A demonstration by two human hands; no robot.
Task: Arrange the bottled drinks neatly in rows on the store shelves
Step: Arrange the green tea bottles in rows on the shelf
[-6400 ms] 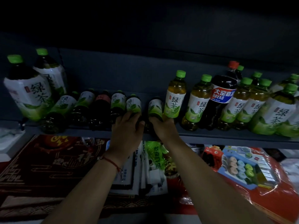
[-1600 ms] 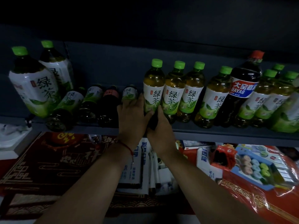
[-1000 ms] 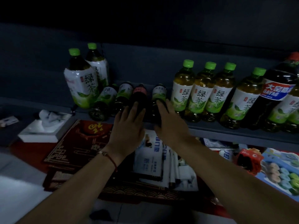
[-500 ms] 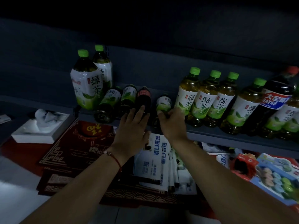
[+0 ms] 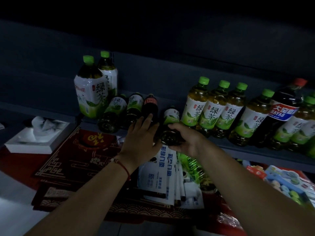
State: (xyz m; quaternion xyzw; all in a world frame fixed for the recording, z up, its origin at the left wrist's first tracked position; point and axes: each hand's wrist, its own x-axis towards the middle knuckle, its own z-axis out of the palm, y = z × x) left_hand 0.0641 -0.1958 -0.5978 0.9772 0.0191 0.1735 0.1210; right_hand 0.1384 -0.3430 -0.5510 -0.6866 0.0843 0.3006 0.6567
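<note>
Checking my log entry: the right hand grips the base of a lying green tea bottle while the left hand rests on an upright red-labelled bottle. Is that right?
Not quite. In the head view the red-labelled bottle under the left hand lies on its side, not upright. The right hand does grip the lying green tea bottle at its base.

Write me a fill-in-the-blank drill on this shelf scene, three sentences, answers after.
1. The right hand grips the base of a tea bottle that lies on its ____.
2. The cola bottle has a ____ cap.
3. The left hand wears a red ____ at the wrist.

Answers: side; red; string
</note>
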